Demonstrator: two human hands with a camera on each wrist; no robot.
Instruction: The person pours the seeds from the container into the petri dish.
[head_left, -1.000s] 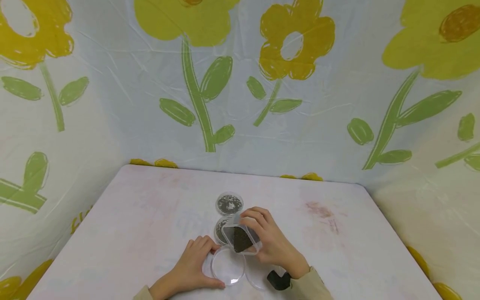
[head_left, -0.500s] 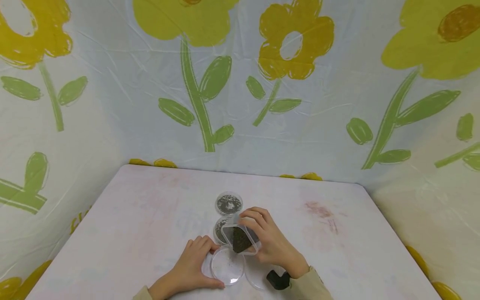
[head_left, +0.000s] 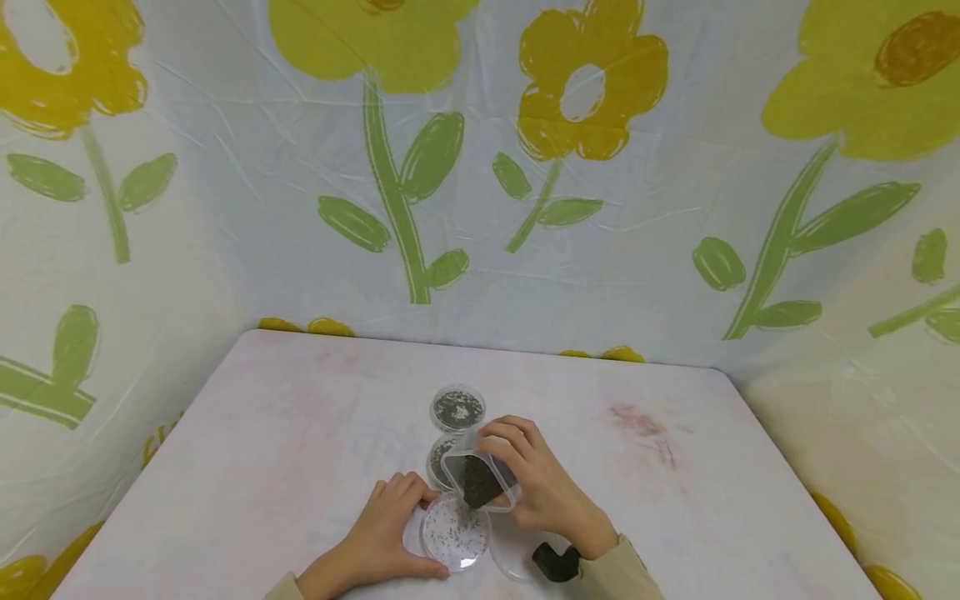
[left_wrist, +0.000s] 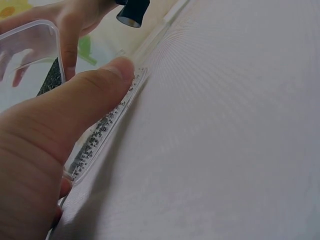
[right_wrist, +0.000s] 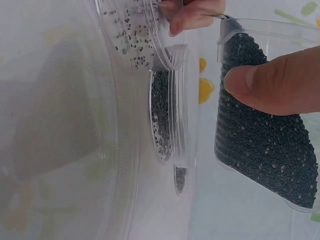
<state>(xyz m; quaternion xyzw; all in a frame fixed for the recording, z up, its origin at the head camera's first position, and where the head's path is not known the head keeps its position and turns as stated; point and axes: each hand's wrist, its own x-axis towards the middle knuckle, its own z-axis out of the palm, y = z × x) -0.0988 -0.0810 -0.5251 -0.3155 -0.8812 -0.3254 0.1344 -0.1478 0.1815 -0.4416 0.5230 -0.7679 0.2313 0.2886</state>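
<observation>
My right hand [head_left: 558, 492] grips a clear plastic tub [head_left: 504, 455], tilted toward the left over a clear petri dish [head_left: 459, 557]. Small dark seeds [right_wrist: 265, 145] are banked along the tub's lower side, with the thumb pressed on its wall in the right wrist view. Its lower corner overlaps the dish's far rim in the head view. Around the dish's left side curl the thumb and fingers of my left hand [head_left: 382, 533]. Scattered seeds [left_wrist: 97, 136] lie across the dish floor.
Two more petri dishes stand in line behind: a near one [head_left: 431, 461], partly hidden by the tub, and a far one [head_left: 434, 408], both bearing dark seeds. Another clear round dish or lid [head_left: 512, 550] lies to the right, under the right wrist's black strap [head_left: 557, 562].
Seeds have fallen from the tub into the near dish, bare a second ago and now speckled. The tub has tipped slightly further; both hands stay nearly in place.
</observation>
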